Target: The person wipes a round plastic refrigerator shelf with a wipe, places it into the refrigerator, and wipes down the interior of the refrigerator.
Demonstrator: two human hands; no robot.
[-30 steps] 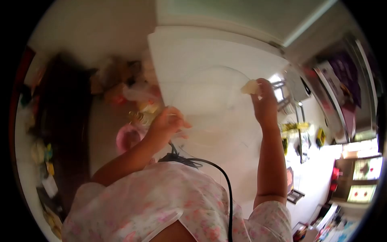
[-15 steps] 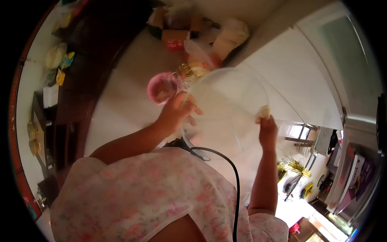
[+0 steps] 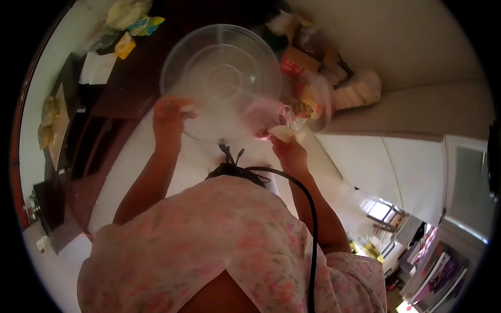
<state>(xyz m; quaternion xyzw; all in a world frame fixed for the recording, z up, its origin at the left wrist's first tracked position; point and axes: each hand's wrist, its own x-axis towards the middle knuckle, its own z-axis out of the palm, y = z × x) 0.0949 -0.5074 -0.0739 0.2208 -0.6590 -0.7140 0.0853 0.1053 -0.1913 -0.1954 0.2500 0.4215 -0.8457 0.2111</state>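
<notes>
A large clear round plastic tub, see-through with ring marks on its base, is held up in front of me. My left hand is closed at its left rim, fingers slightly blurred. My right hand pinches a pale folded cloth near the tub's lower right side; whether the cloth touches the tub I cannot tell. Behind the tub's lower right part a pink basin shows, partly blurred through the plastic.
Beyond the basin stand a gold-lidded jar, a red and brown carton and plastic bags. A dark wooden cabinet runs along the left. A black cable crosses my front. White cabinet doors are on the right.
The tub and both hands have moved left and away from me in view. The cloth hand has come closer to my left hand. My view has turned, so the basin and carton appear farther right.
</notes>
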